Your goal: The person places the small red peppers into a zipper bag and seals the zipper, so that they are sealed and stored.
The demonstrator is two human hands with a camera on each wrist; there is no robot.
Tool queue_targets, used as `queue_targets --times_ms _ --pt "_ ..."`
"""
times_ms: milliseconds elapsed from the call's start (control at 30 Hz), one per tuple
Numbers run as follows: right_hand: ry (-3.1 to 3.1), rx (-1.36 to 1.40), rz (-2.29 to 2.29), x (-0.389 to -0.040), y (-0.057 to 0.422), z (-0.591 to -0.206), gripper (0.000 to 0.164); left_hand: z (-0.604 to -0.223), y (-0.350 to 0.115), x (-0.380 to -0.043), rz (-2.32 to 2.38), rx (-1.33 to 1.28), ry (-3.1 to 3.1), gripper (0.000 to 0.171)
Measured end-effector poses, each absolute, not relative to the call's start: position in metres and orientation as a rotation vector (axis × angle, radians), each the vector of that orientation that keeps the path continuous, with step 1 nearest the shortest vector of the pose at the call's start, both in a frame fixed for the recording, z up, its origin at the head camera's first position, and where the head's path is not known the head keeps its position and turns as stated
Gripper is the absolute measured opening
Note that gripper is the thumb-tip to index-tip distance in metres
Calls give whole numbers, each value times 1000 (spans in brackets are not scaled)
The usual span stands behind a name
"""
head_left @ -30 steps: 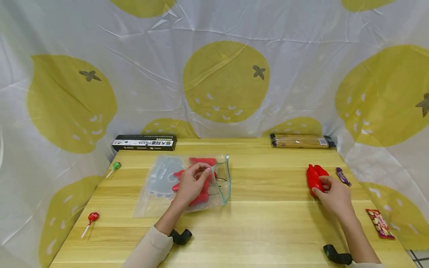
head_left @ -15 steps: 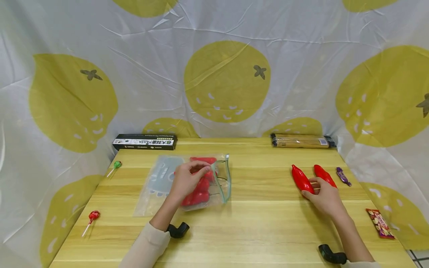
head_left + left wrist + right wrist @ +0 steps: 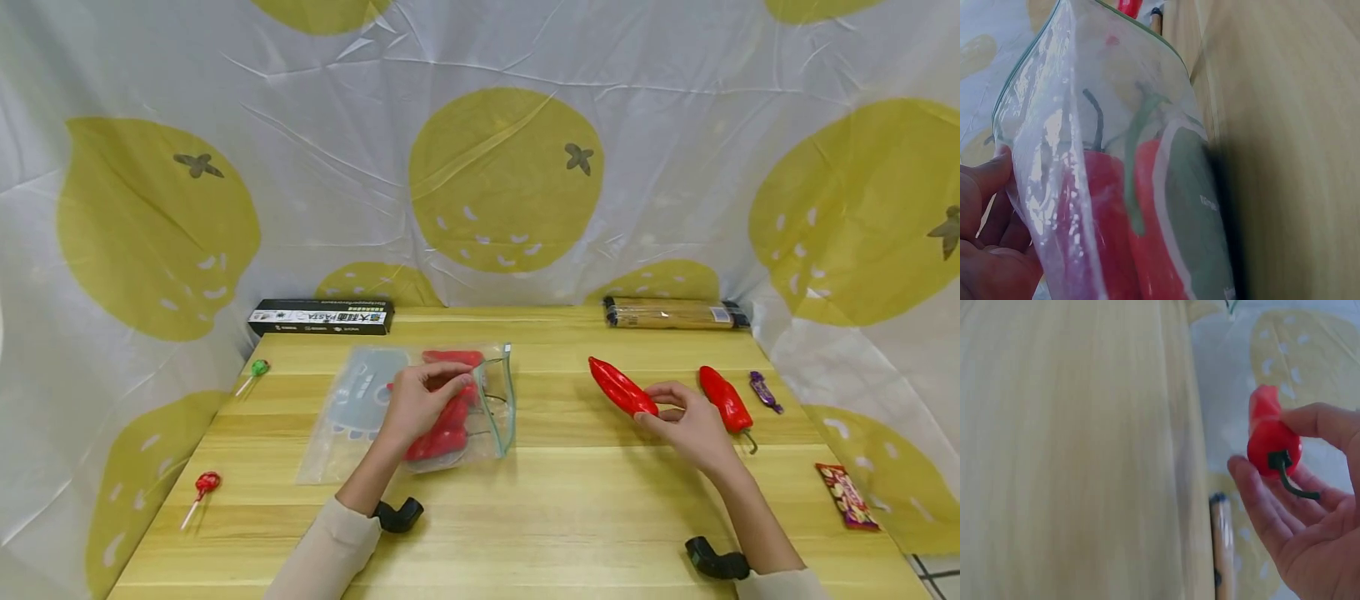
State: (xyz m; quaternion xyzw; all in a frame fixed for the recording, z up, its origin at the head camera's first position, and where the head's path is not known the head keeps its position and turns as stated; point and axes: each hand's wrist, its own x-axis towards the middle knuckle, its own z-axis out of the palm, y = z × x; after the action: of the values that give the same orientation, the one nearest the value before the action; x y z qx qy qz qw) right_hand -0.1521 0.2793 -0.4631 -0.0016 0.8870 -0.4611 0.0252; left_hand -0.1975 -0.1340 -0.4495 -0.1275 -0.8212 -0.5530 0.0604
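As the right hand [image 3: 692,427] grips a pepper [image 3: 618,386], it slants, tip away-left.

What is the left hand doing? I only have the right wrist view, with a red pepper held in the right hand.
Observer: The left hand pinches the clear zip bag by the edge of its mouth.
Operator: Anything inside the bag?
Observer: Yes, red peppers show through the plastic.
Operator: Any loose pepper lying on the table?
Observer: One red pepper, between the right hand and the purple-wrapped candy in the head view.
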Motion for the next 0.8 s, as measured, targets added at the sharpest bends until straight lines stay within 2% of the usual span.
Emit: queue_targets --times_ms 233,500,800 --pt "2485 -88 -1702 -166 224 -459 49 -449 -136 -197 -1685 -392 -2482 21" --pt "2452 -222 -1764 -183 167 -452 43 -444 -133 -194 -1600 -404 -2473 23" --pt "2288 -179 -1921 -194 118 -459 37 -443 -128 -192 -1632 -379 -2409 15"
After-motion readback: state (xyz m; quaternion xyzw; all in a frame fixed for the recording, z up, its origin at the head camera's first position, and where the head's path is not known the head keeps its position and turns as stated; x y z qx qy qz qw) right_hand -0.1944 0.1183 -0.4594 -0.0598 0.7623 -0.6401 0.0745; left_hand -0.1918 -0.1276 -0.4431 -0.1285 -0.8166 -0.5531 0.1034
